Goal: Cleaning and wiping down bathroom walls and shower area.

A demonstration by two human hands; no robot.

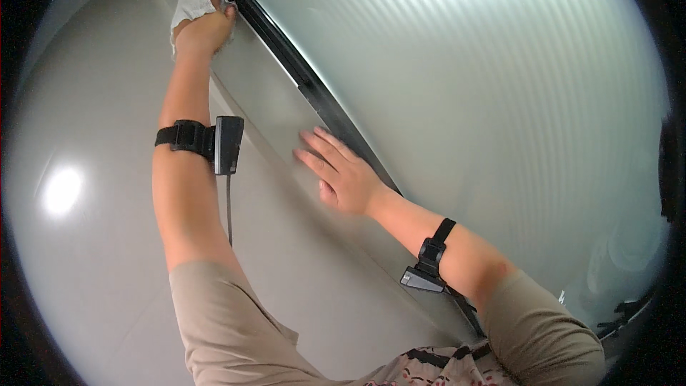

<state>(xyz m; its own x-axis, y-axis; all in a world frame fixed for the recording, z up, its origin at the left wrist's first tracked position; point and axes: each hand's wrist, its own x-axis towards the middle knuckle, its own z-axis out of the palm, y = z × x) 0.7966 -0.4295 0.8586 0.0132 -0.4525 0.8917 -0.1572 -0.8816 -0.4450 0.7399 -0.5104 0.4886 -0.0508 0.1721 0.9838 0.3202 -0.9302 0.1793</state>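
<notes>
My left hand (206, 29) is closed round a crumpled white cloth (191, 4) at the upper left, where a dark frame strip (275, 47) ends near the picture's top. The cloth touches the pale surface beside the strip; some of my fingers are hidden by it. Lower and to the right, my right hand (349, 180) holds nothing, its fingers apart and slightly blurred. It lies over the pale ledge (261, 75) next to the strip, fingertips pointing up and left. Whether it touches the ledge I cannot tell.
A large ribbed, translucent glass panel (457, 129) fills the right side along the dark strip. To the left spreads a smooth, pale grey surface (93, 122) with a bright reflection. Each forearm wears a strapped black device (229, 144), the left one with a cable. Dark objects (629, 311) show at lower right.
</notes>
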